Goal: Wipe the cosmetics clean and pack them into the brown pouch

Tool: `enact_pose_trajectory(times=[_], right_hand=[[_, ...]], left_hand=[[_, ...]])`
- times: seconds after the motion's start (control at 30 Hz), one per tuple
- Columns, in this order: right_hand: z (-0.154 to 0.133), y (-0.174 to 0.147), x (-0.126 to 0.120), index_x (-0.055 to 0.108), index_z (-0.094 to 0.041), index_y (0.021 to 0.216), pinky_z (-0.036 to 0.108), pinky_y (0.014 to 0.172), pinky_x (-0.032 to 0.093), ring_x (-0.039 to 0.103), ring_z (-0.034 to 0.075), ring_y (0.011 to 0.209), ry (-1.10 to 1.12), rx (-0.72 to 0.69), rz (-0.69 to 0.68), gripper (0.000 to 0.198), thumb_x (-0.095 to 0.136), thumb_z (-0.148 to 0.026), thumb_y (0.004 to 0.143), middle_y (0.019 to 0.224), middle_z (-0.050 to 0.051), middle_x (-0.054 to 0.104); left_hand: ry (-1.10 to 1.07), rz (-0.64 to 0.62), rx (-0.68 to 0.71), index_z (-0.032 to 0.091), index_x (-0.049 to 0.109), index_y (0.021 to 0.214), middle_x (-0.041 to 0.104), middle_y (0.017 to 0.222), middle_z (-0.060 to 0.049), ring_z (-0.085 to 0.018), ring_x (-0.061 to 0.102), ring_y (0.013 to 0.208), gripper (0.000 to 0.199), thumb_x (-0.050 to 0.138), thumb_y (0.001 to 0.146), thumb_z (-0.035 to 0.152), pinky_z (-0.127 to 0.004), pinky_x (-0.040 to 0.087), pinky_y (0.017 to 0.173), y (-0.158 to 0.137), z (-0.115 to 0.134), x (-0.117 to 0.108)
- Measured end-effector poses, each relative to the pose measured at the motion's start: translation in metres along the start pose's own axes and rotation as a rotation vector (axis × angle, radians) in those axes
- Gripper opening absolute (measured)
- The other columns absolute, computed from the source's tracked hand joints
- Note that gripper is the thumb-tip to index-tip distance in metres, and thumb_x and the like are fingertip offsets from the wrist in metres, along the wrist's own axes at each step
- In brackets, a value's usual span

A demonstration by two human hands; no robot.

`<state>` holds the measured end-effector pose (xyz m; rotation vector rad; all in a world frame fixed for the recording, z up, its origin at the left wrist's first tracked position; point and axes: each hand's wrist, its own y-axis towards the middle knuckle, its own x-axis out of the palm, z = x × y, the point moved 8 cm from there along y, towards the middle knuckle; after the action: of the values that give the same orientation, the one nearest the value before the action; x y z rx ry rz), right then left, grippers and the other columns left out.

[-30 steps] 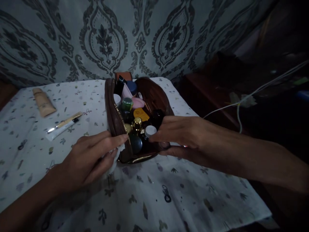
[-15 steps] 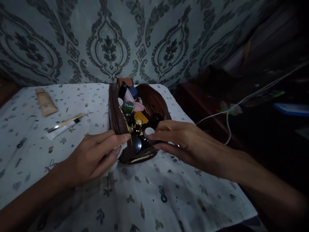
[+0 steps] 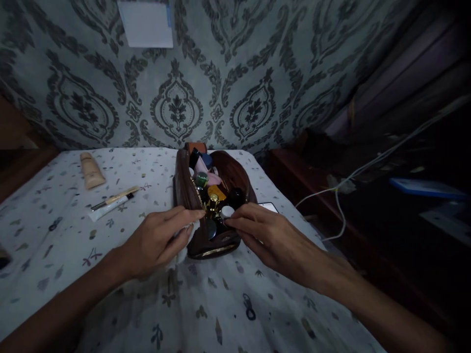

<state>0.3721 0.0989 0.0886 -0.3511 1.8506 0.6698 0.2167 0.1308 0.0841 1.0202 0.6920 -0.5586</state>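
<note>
More phone [image 3: 269, 207] shows right of the bag [image 3: 182, 189]; left fingers [image 3: 190, 216] clasp tissue [image 3: 194, 234] at its edge, right fingers [image 3: 240, 224] stay by the white cap [image 3: 227, 212], grip unclear: little headway.

Pretty sure this is somebody's home, maybe a bedroom. The wall [image 3: 217, 113] has big grey damask-style patterning, with a pale sheet [image 3: 147, 24] up on it, and there's a white cloth [image 3: 198, 304] printed with little leaves; can't tell if that's a bed or a counter underneath. Personal stuff too: brown zip bag [image 3: 182, 191] crammed with little jars and bottles, tan tube [image 3: 92, 171], slim brush [image 3: 117, 197]. Plus loose white cable [image 3: 337, 189] and purplish fabric [image 3: 390, 90] on the dark right side.
</note>
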Motion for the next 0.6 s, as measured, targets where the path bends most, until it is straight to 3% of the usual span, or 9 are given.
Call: enact_pose_trajectory(times=[0.1,0.17,0.3,0.43,0.6], right_hand=[[-0.002,0.008,-0.005,0.068,-0.016,0.106,0.032,0.072,0.057,0.065,0.019,0.088,-0.031,-0.019,0.068,0.026,0.043,-0.014,0.097,0.101,0.012,0.067],[-0.005,0.018,-0.006,0.065,-0.017,0.117,0.037,0.082,0.058,0.064,0.022,0.102,-0.074,-0.067,0.118,0.03,0.043,-0.013,0.097,0.113,0.014,0.067],[-0.008,0.034,0.006,0.056,-0.012,0.133,0.047,0.097,0.053,0.055,0.028,0.125,-0.226,-0.155,0.094,0.042,0.043,-0.008,0.094,0.133,0.016,0.062],[0.0,0.04,0.011,0.056,-0.009,0.134,0.044,0.093,0.055,0.061,0.028,0.116,-0.311,-0.084,0.1,0.048,0.041,-0.002,0.089,0.133,0.017,0.062],[0.005,0.042,0.013,0.06,-0.01,0.127,0.044,0.087,0.056,0.065,0.029,0.105,-0.376,0.022,0.073,0.045,0.041,-0.003,0.087,0.123,0.018,0.066]], left_hand=[[-0.023,0.004,-0.013,0.017,0.054,0.129,0.063,0.078,-0.001,-0.008,0.049,0.053,0.033,0.042,0.098,0.013,-0.02,0.04,0.051,-0.001,-0.001,0.001],[-0.039,0.011,-0.029,0.018,0.053,0.131,0.065,0.084,-0.002,-0.008,0.053,0.056,0.035,0.042,0.099,0.014,-0.02,0.042,0.054,-0.004,-0.003,0.002],[-0.048,0.018,-0.059,0.018,0.052,0.134,0.069,0.09,-0.005,-0.009,0.056,0.059,0.037,0.043,0.099,0.015,-0.022,0.046,0.058,-0.011,-0.001,0.002],[-0.056,-0.037,-0.115,0.02,0.048,0.137,0.07,0.088,-0.003,-0.008,0.049,0.05,0.037,0.04,0.101,0.02,-0.022,0.045,0.054,-0.027,0.003,0.004],[-0.095,-0.08,-0.286,0.02,0.044,0.138,0.068,0.084,0.0,-0.007,0.049,0.047,0.037,0.038,0.102,0.024,-0.021,0.044,0.054,-0.062,-0.008,0.002]])
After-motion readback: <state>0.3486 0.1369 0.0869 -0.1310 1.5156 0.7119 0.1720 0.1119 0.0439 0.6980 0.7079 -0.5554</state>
